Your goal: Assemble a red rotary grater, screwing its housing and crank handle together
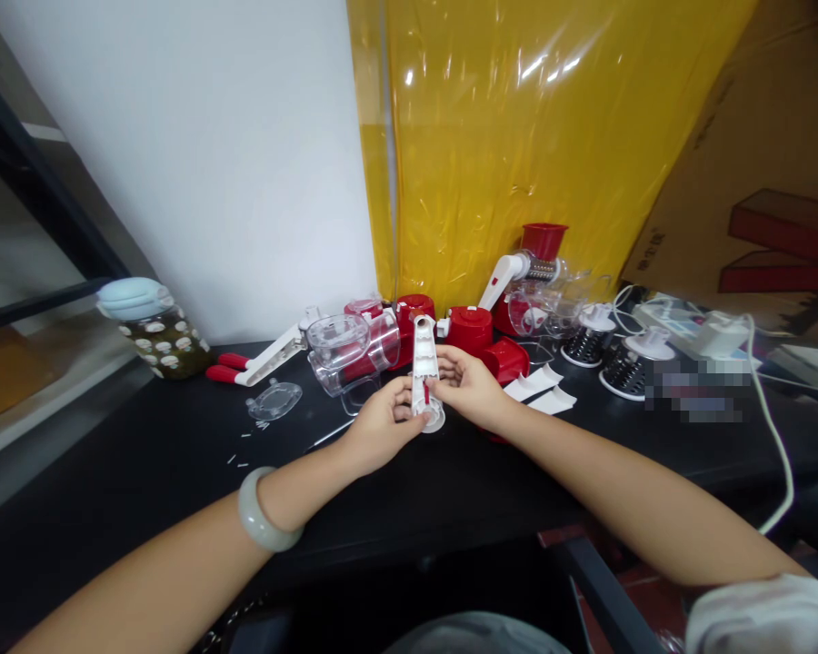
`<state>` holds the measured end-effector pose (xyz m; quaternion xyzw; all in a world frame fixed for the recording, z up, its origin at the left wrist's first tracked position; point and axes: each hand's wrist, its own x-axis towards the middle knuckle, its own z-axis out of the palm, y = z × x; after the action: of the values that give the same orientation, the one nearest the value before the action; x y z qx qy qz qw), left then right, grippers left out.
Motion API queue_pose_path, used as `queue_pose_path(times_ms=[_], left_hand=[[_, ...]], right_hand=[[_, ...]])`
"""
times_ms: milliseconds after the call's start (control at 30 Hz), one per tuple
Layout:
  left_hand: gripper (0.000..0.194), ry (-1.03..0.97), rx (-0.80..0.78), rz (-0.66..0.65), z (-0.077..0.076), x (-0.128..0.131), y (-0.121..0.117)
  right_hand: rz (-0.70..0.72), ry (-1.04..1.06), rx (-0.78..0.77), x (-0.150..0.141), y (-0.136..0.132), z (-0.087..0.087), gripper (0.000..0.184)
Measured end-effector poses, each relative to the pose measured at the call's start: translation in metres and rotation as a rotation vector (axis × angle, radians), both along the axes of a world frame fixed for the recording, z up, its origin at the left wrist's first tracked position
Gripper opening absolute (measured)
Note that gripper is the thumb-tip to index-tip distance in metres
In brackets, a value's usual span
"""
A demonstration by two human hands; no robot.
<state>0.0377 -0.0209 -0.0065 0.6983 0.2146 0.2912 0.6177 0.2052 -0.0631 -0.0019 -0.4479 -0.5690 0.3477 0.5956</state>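
Note:
Both hands hold a white plastic crank handle [423, 350], its hollow ribbed inside facing me and its round end lowest. My left hand [390, 413] grips the lower left side, thumb on the round end. My right hand [469, 389] is closed on the right side, its thumb at a small red piece [426, 392] inside the handle. Behind them stand red grinder bodies [469, 329] and a clear plastic housing [354, 350]. Two white curved covers [535, 383] lie right of my right hand.
Left are a patterned jar [160, 336], a white crank with red grips [265, 359], a clear disc [274, 400] and several small pins [242, 459]. Right are black-and-white grater drums [631, 368], an assembled grater [542, 263] and a power strip [674, 327] with a white cable [777, 436].

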Motion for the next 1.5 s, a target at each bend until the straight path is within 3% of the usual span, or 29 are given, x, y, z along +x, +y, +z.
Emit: queue_pose_path(times_ms=[633, 733, 933, 967, 1000, 1067, 1300, 1500], left_hand=[[0.038, 0.039, 0.063, 0.016, 0.003, 0.0, 0.002], [0.037, 0.077, 0.162, 0.044, 0.007, -0.004, 0.004], [0.035, 0.114, 0.248, -0.007, 0.019, -0.013, 0.01], [0.035, 0.118, 0.232, -0.021, 0.022, -0.014, 0.01], [0.036, 0.121, 0.212, -0.032, 0.025, -0.014, 0.009], [0.036, 0.127, 0.173, -0.046, 0.032, -0.015, 0.008], [0.042, 0.206, 0.231, -0.159, 0.055, -0.027, 0.013], [0.048, 0.295, 0.175, -0.235, 0.064, -0.035, 0.018]], right_hand=[[-0.037, -0.089, 0.034, 0.004, 0.005, -0.003, 0.038], [-0.076, -0.178, 0.016, 0.009, 0.002, 0.012, 0.036], [-0.226, -0.493, 0.001, 0.049, -0.045, 0.072, 0.013], [-0.261, -0.578, -0.01, 0.059, -0.055, 0.078, 0.012], [-0.325, -0.812, -0.054, 0.069, -0.064, 0.08, 0.015], [-0.42, -1.058, -0.156, 0.087, -0.079, 0.075, 0.015], [-0.53, -1.199, -0.277, 0.122, -0.087, 0.017, 0.019], [-0.481, -1.161, -0.211, 0.12, -0.07, 0.007, 0.017]])
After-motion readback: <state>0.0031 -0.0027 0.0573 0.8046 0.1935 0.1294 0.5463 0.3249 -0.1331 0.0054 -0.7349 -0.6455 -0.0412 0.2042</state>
